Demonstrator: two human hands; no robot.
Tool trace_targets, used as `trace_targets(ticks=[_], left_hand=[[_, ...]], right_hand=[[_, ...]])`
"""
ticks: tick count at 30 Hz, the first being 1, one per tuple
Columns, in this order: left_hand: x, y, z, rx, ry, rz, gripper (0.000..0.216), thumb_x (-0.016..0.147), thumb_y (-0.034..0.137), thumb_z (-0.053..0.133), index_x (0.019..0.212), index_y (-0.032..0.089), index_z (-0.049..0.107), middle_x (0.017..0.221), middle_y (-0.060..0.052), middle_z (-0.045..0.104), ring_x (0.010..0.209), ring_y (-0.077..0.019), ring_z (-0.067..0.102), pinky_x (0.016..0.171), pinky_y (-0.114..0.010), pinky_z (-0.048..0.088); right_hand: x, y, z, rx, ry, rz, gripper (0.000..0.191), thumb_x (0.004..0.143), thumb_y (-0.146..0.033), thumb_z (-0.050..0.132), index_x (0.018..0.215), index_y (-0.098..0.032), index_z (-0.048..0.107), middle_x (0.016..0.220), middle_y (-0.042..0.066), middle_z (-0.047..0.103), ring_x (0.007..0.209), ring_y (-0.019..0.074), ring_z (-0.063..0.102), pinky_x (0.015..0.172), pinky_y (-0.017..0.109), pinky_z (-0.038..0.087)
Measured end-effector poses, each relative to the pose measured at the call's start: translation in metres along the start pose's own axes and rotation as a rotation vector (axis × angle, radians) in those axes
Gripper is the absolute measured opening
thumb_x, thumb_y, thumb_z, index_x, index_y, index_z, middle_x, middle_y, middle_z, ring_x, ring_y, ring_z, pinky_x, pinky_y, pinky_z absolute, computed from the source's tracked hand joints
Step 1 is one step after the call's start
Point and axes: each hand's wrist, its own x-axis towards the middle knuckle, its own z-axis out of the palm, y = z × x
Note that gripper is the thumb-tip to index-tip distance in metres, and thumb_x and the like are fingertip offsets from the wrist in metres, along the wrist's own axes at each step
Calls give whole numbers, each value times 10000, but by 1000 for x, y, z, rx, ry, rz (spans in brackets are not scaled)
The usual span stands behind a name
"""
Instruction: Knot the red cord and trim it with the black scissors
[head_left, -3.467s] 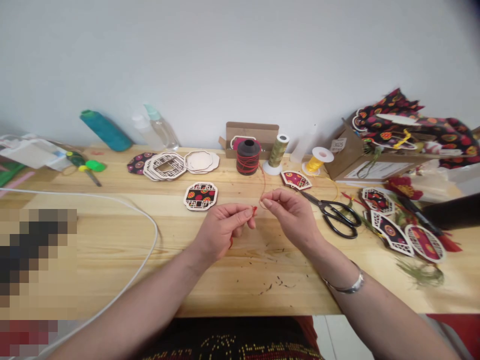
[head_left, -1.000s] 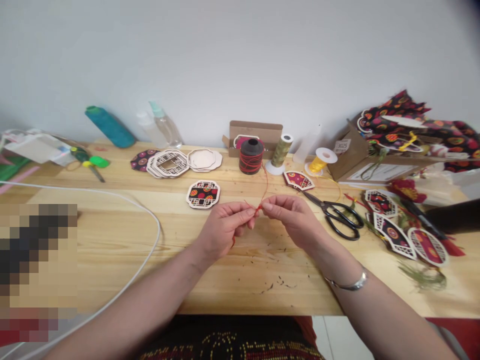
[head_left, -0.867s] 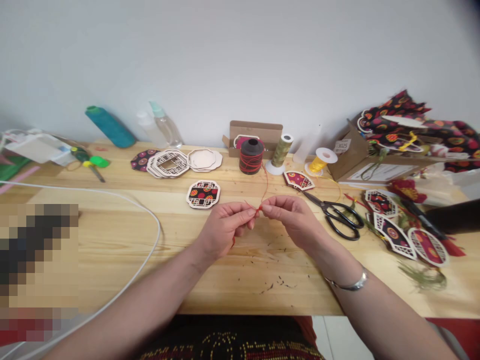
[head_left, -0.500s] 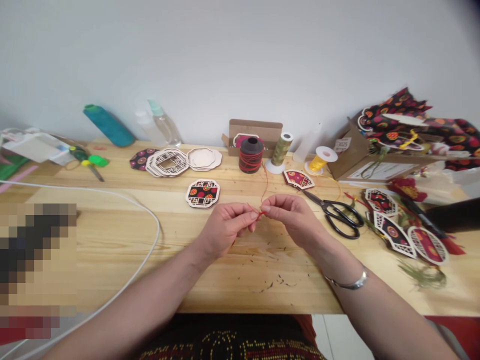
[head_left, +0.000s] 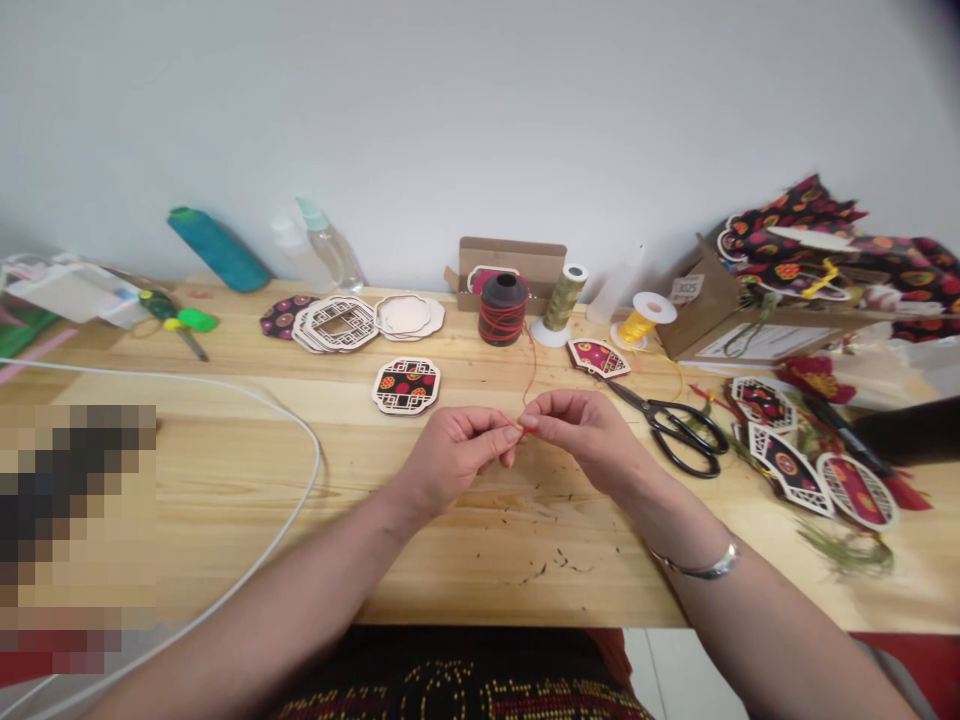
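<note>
"How do the fingers (head_left: pixel 498 438) stand?"

"Pinched together on both sides. The left hand (head_left: pixel 454 458) and right hand (head_left: pixel 589 435) meet almost tip to tip, with the red cord (head_left: pixel 532 372) gripped between; its looping there is too small to tell."

"Which way does its length run?"

"Forward from the fingertips, in a slack curve to the dark spool (head_left: pixel 501 312) on the counter (head_left: pixel 352 450)."

"Nearer hand?"

"The right, just beside that curve. The scissors (head_left: pixel 649 408) lie further right, near it."

Silver bracelet (head_left: pixel 709 569); black garment (head_left: pixel 457 680) with yellow dots
</note>
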Motion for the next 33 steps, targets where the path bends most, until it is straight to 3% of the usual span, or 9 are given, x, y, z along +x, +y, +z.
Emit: trace_targets(ticks=[19,33], left_hand=[[0,0,1,87,88,-6,251,738,365,678,602,155,667,560,6,588,423,-47,308,416,-224,183],[2,-3,1,58,141,-19,260,742,364,665,609,140,657,544,5,559,419,-44,279,416,-228,150]], right_hand=[[2,1,-2,2,27,-29,159,647,-261,743,716,-154,648,688,-2,644,647,109,586,662,269,454],[1,0,-2,-288,41,-201,110,734,-276,669,759,-183,721,732,41,681,685,147,584,661,312,453]])
